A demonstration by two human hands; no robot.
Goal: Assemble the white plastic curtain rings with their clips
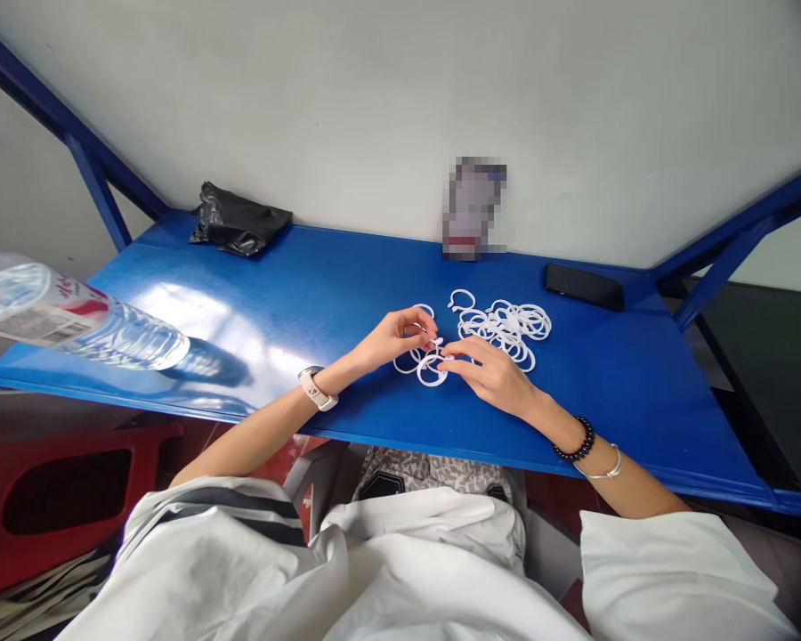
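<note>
Only the head view here, looking down on both hands meeting over a blue table [294,294]. The left hand [400,336] is curled in tight, thumb and fingertips pinched on the little bunch of white rings [428,367] sitting right between the two hands. The right hand [490,374] lies flatter, fingers narrow and stretched toward the same bunch with the tips on it; I can't tell if the thumb is actually gripping underneath. The work looks like fiddling these split plastic rings onto each other, so my take: let the left pinch do the holding, use the right fingertips to turn the gap of one ring to where it's needed, and stay low to the table so nothing springs away. Thin plastic probably flexes, so I'd go gentle rather than forcing it. The bigger loose pile of rings [507,325] is just beyond the right hand, close enough that strays could snag on the bunch, which is the main nuisance I see. Everything else is well clear: a water bottle [73,320] lying on its side far out past the left hand, a black bag [240,227] beyond it by the wall, a blurred-out card [473,209] propped up past the pile, and a dark phone [584,287] off beyond the right hand. There's a watch [317,389] on the left wrist and a bead bracelet [578,441] on the right.
</note>
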